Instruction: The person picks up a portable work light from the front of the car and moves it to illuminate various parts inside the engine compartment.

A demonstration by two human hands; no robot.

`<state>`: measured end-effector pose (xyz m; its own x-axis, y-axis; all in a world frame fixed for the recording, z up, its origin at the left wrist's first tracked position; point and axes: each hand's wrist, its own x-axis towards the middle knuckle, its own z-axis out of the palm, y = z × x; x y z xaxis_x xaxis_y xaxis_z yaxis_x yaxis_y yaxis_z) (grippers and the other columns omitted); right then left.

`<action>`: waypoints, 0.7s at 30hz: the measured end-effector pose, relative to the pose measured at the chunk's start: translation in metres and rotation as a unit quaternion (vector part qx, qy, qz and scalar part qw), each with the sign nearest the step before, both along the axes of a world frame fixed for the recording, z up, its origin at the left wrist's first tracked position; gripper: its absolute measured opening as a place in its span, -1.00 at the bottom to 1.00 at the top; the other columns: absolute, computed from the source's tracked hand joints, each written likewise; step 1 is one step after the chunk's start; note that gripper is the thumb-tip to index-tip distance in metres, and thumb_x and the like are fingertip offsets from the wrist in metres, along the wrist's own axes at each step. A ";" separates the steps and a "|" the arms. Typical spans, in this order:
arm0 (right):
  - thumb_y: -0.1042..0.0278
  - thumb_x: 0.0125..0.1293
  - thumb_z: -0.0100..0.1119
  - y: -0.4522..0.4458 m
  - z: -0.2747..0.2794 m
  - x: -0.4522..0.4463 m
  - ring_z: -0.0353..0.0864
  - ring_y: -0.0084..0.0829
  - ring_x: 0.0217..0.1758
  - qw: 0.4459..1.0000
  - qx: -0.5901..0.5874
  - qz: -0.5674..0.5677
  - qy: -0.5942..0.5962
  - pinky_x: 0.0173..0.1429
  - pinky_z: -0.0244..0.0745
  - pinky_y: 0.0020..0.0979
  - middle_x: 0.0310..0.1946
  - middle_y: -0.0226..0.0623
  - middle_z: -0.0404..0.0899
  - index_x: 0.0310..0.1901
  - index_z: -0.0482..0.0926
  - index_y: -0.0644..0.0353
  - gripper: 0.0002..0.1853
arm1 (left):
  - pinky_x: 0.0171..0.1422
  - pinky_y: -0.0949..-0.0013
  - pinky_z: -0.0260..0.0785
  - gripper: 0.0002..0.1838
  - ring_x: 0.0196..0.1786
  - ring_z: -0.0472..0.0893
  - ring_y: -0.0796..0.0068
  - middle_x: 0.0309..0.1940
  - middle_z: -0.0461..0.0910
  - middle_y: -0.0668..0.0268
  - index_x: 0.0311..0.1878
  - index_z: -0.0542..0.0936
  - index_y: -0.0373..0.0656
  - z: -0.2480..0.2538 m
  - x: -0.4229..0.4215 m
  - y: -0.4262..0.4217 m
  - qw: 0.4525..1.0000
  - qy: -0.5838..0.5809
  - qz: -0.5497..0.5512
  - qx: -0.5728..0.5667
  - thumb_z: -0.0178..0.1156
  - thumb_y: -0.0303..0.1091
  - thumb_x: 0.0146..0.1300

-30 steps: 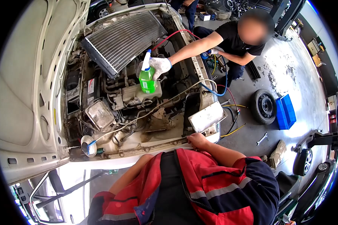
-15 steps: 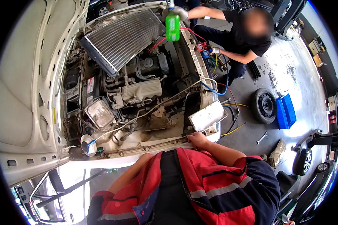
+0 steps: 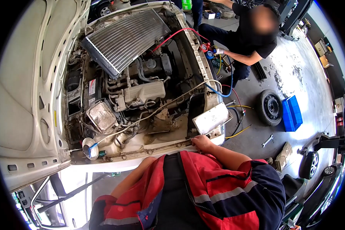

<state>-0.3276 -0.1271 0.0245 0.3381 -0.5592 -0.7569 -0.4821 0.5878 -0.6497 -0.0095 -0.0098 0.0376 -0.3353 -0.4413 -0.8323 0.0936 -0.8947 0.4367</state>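
My right hand [image 3: 203, 143] rests on the near fender edge [image 3: 159, 147] of the car, fingers curled in, with nothing visible in them. Just beyond it lies a white, flat, box-shaped part [image 3: 212, 118] on the front corner of the engine bay. My left forearm [image 3: 136, 172] reaches along the fender; the jacket and body edge hide the fingers of that hand. The engine [image 3: 143, 94] lies in front of me, and a finned radiator [image 3: 126, 40] is laid across the far side.
The raised hood [image 3: 27, 84] stands at left. A co-worker [image 3: 249, 36] crouches at the car's front, a gloved hand at a gauge set [image 3: 209, 53] with colored hoses. On the floor are a wheel [image 3: 269, 108], a blue bin [image 3: 291, 114] and a wrench [image 3: 267, 141].
The co-worker's raised arm and the green bottle have moved away toward the top edge, uncovering more of the red hose. My own arms have stayed in place.
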 end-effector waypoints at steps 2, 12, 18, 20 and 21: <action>0.07 0.35 -0.04 0.000 -0.002 0.000 0.44 -0.38 -0.78 1.000 0.002 0.000 -0.001 -0.67 0.34 -0.34 -0.75 -0.26 0.43 -0.44 0.52 0.34 -0.56 | -0.13 0.50 0.43 -0.82 -0.28 0.58 0.57 -0.29 0.64 0.31 -0.26 0.65 -0.31 0.020 -0.009 -0.004 0.999 0.007 0.026 -0.024 0.11 -0.43 0.28; 0.08 0.35 -0.06 0.002 -0.006 -0.001 0.43 -0.38 -0.78 1.000 -0.003 0.001 0.004 -0.68 0.34 -0.35 -0.75 -0.27 0.43 -0.43 0.52 0.33 -0.58 | -0.14 0.49 0.43 -0.83 -0.28 0.58 0.56 -0.29 0.63 0.32 -0.25 0.66 -0.31 0.023 -0.006 -0.003 1.000 0.003 0.021 0.007 0.12 -0.44 0.26; 0.10 0.35 -0.07 0.001 0.006 0.000 0.44 -0.37 -0.77 1.000 -0.010 0.012 0.005 -0.65 0.36 -0.33 -0.74 -0.25 0.43 -0.43 0.52 0.34 -0.58 | -0.15 0.48 0.42 -0.84 -0.28 0.58 0.56 -0.29 0.63 0.33 -0.25 0.66 -0.30 0.018 -0.006 -0.003 1.000 -0.006 0.006 0.017 0.13 -0.44 0.26; 0.10 0.35 -0.07 0.000 0.005 0.000 0.44 -0.36 -0.77 1.000 -0.012 0.012 -0.005 -0.65 0.36 -0.32 -0.74 -0.24 0.44 -0.43 0.52 0.34 -0.58 | -0.15 0.48 0.42 -0.84 -0.28 0.58 0.55 -0.29 0.63 0.34 -0.24 0.66 -0.30 0.012 -0.004 -0.003 1.000 -0.014 -0.006 0.019 0.13 -0.45 0.25; 0.10 0.35 -0.08 0.000 0.003 0.000 0.45 -0.36 -0.77 1.000 -0.015 0.019 0.001 -0.64 0.37 -0.32 -0.74 -0.23 0.44 -0.43 0.52 0.34 -0.58 | -0.15 0.48 0.42 -0.84 -0.28 0.58 0.55 -0.29 0.63 0.33 -0.25 0.66 -0.30 0.008 -0.003 -0.003 1.000 -0.014 -0.007 0.017 0.13 -0.45 0.25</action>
